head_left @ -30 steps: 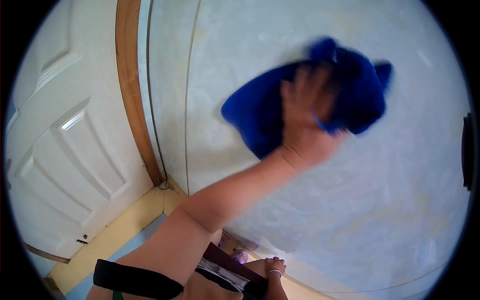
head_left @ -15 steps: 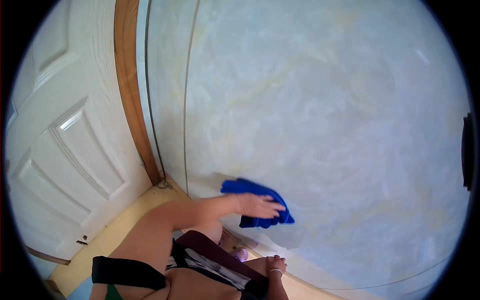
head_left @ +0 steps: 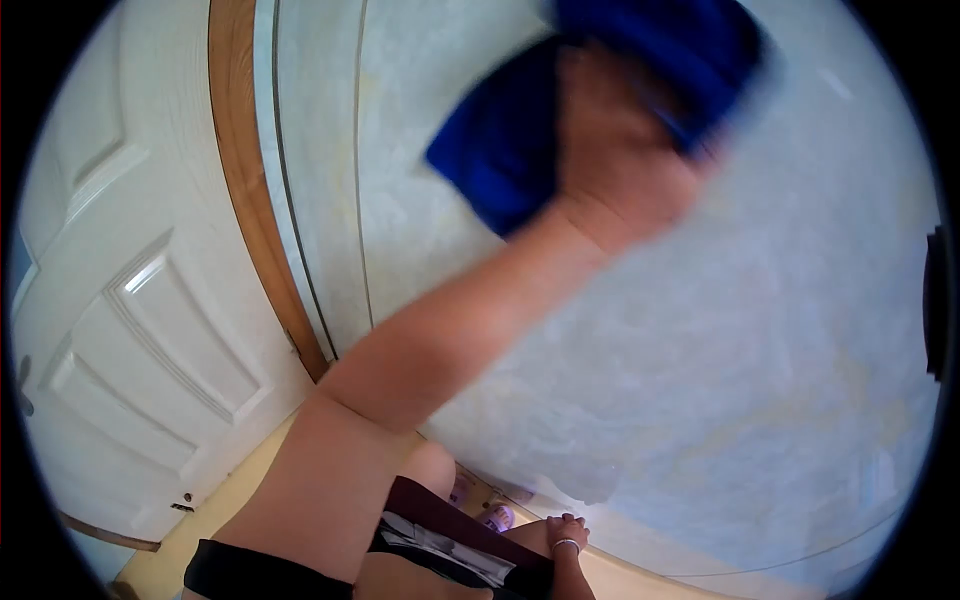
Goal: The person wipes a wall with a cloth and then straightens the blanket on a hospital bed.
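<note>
A blue cloth [head_left: 505,140] hangs bunched in my left hand [head_left: 625,165], up near the top of the view in front of the marbled pale wall panel [head_left: 700,350]. The fingers are closed around the cloth, though motion smears them. Whether the cloth touches the panel cannot be made out. Down at the bottom, my right hand [head_left: 567,530] lies over my bent knee, its fingers resting on it and a bracelet at the wrist. No object shows in that hand.
A white panelled door [head_left: 150,330] stands at the left beside a brown wooden frame [head_left: 245,150]. Below are yellowish floor [head_left: 240,480] and a purple shoe [head_left: 497,517]. A dark object [head_left: 935,300] sits at the right edge.
My left hand has lifted the blue cloth from low on the panel to the top of the view, closing around it. My right hand stays on the knee.
</note>
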Demonstrator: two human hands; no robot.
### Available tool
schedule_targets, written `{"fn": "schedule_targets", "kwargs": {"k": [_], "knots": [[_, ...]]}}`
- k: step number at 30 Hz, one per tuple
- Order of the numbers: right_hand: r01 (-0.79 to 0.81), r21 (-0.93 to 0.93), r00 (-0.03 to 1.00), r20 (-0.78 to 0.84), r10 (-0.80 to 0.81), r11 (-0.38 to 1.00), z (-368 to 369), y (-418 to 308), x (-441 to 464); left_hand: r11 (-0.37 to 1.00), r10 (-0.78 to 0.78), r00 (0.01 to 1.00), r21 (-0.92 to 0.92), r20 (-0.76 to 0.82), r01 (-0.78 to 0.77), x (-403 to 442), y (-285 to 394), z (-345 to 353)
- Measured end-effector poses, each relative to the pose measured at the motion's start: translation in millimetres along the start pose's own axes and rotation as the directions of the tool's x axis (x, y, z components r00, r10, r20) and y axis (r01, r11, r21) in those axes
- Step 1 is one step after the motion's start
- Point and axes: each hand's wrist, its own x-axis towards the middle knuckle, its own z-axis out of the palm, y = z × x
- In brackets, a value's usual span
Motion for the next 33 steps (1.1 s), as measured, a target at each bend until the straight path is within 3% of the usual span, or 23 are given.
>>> {"fn": "schedule_targets", "kwargs": {"k": [1, 2, 3, 4, 5, 6, 7, 8, 10, 11, 12, 14, 15, 17, 19, 21, 23, 25, 28, 29, 30, 31, 33], "knots": [[0.001, -0.009, 1.0, 0.008, -0.001, 1.0, 0, 0, 1, 0.994, 0.104, 0.924, -0.079, 0.367, -0.08, -5, 19, -12], [-0.001, -0.019, 1.0, 0.007, 0.001, 1.0, 2, 2, 3, 0.906, 0.39, 0.861, 0.033, 0.326, -0.422, -33, 35, 2], [-0.002, -0.029, 1.0, 0.004, 0.002, 1.0, 6, 4, 5, 0.896, 0.353, 0.645, -0.046, 0.678, -0.441, -53, 52, -9], [-0.003, -0.035, 1.0, 0.0, 0.003, 0.999, 8, 5, 6, 0.79, 0.601, 0.695, -0.163, 0.395, -0.591, -95, 56, 5], [-0.01, -0.037, 1.0, -0.004, 0.01, 0.999, 9, 6, 7, 0.864, 0.47, 0.797, -0.383, 0.38, -0.326, -139, 70, 15], [-0.009, -0.031, 1.0, -0.006, 0.009, 0.999, 10, 7, 6, 0.742, 0.666, 0.621, -0.449, 0.413, -0.497, -162, 66, -2], [-0.007, -0.023, 1.0, -0.008, 0.007, 1.0, 11, 8, 5, 0.702, 0.711, 0.494, -0.548, 0.5, -0.454, -192, 64, -13], [-0.012, -0.022, 1.0, -0.011, 0.012, 1.0, 15, 10, 7, 0.608, 0.483, 0.631, -0.751, 0.607, 0.257, -257, 65, -9], [0.025, -0.045, 0.999, -0.027, -0.026, 0.999, 21, 15, 9, 0.33, 0.527, 0.594, -0.79, 0.608, 0.516, -319, 35, -33], [0.021, -0.038, 0.999, -0.032, -0.022, 0.999, 18, 17, 8, 0.336, 0.505, 0.351, -0.554, 0.789, 0.761, -347, 16, -47], [0.017, -0.011, 0.999, -0.036, -0.017, 1.0, 12, 15, 2, 0.389, 0.581, 0.548, -0.797, 0.602, 0.462, -337, -6, -62], [0.017, 0.028, 0.999, -0.034, -0.016, 0.999, 10, 10, -2, 0.641, 0.706, 0.402, -0.767, 0.582, -0.015, -270, -30, -86], [0.019, 0.02, 0.999, -0.043, -0.018, 1.0, 10, 10, 0, 0.612, 0.762, 0.46, -0.739, 0.456, -0.281, -244, -39, -84], [0.021, 0.022, 0.999, -0.047, -0.02, 1.0, 8, 10, 0, 0.636, 0.766, 0.384, -0.521, 0.515, -0.569, -172, -43, -83], [0.038, 0.005, 0.998, -0.057, -0.038, 0.999, 6, 8, -3, 0.711, 0.657, 0.478, -0.269, 0.583, -0.65, -100, -30, -72], [0.103, 0.041, 0.991, -0.095, -0.098, 0.994, 17, 13, 1, 0.823, 0.438, 0.739, 0.102, 0.511, -0.559, -45, -8, -55], [0.161, 0.066, 0.978, -0.144, -0.15, 0.985, 11, 10, -3, 0.972, 0.145, 0.971, 0.156, 0.192, -0.176, -29, 11, -27], [0.638, 0.374, 0.765, -0.406, -0.5, 0.674, -10, -8, -20, 0.974, 0.134, 0.96, 0.147, 0.245, -0.173, -44, 28, -21], [0.944, 0.214, 0.327, -0.729, -0.601, 0.253, -132, -50, -88, 0.982, 0.17, 0.865, -0.005, 0.473, -0.191, -93, 31, -19], [0.979, 0.095, 0.185, -0.792, -0.582, 0.182, -171, -59, -111, 0.987, 0.154, 0.828, -0.12, 0.539, -0.105, -113, 32, -18], [0.982, -0.045, 0.057, -0.857, -0.512, 0.185, -195, -61, -121, 0.96, 0.206, 0.84, 0.064, 0.502, -0.273, -98, 58, -27], [0.962, -0.187, -0.083, -0.895, -0.439, 0.198, -217, -63, -126, 0.975, 0.203, 0.837, -0.023, 0.508, -0.222, -106, 56, -31], [0.942, -0.2, -0.122, -0.952, -0.282, 0.268, -258, -78, -136, 0.966, 0.215, 0.82, 0.005, 0.531, -0.257, -119, 57, -31]]}}
